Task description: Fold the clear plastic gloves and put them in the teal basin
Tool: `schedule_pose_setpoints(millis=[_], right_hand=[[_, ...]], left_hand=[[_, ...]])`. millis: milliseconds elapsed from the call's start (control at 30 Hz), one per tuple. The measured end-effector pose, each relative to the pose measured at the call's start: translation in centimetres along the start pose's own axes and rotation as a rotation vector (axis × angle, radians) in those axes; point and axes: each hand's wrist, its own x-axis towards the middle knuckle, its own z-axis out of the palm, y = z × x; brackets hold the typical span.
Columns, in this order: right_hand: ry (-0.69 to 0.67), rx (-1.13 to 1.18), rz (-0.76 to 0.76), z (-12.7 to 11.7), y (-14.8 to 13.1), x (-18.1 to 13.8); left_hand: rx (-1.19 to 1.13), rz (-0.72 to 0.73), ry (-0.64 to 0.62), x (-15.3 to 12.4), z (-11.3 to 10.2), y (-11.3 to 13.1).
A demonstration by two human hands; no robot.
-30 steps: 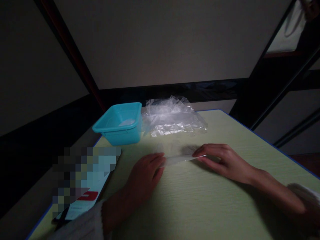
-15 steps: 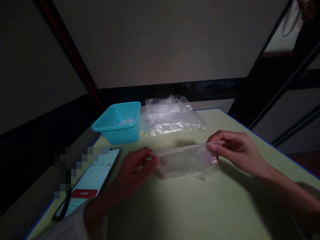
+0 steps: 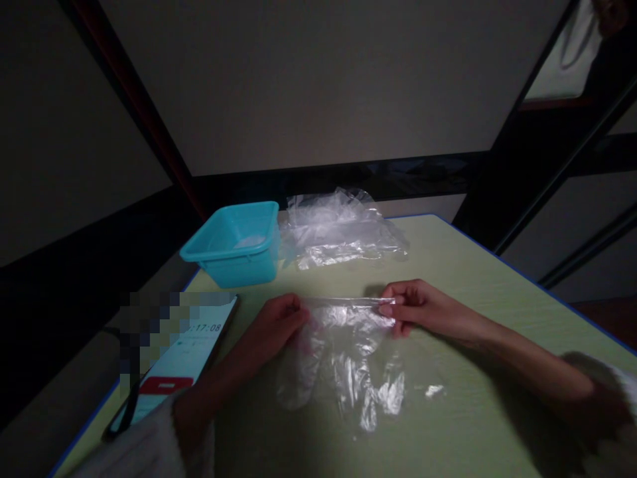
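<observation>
A clear plastic disposable glove hangs between my two hands, its finger parts spread downward over the table. My left hand pinches one end of its straight upper edge. The other end of that edge is pinched between the thumb and fingers of my right hand. Beyond my hands, a crinkled pile of clear plastic lies near the table's far edge. To its left stands a turquoise basket with something whitish inside, too dim to make out.
A phone with a lit screen lies on the left of the pale table, near my left forearm. The table has a blue edge. Behind it rise dark-framed panels.
The glove has dropped open, its finger parts now hanging toward me. My right hand has moved left and slightly down, closer to my left hand, which stays nearly in place.
</observation>
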Motion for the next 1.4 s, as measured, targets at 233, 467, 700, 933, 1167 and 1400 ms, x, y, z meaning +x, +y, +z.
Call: schedule_pose_setpoints(millis=[233, 467, 700, 933, 1167, 1400], right_hand=[[0.056, -0.071, 0.004, -0.4, 1.1, 0.9], [-0.062, -0.233, 0.06, -1.0, 0.8, 0.4], [0.269, -0.855, -0.532, -1.2, 0.0, -0.4], [-0.058, -0.918, -0.594, -0.3, 0.6, -0.1], [-0.005, -0.915, -0.489, -0.3, 0.3, -0.2], [-0.173, -0.875, -0.475, 0.1, -0.3, -1.2]], left_hand=[[0.019, -0.072, 0.033, 0.6, 0.1, -0.4], [0.049, 0.002, 0.109, 0.5, 0.2, -0.5], [0.406, 0.28, 0.344, -0.8, 0.1, -0.3], [0.372, 0.289, 0.324, -0.8, 0.0, -0.3], [0.404, 0.298, 0.305, -0.7, -0.1, -0.4], [0.338, 0.291, 0.297, -0.4, -0.1, -0.7]])
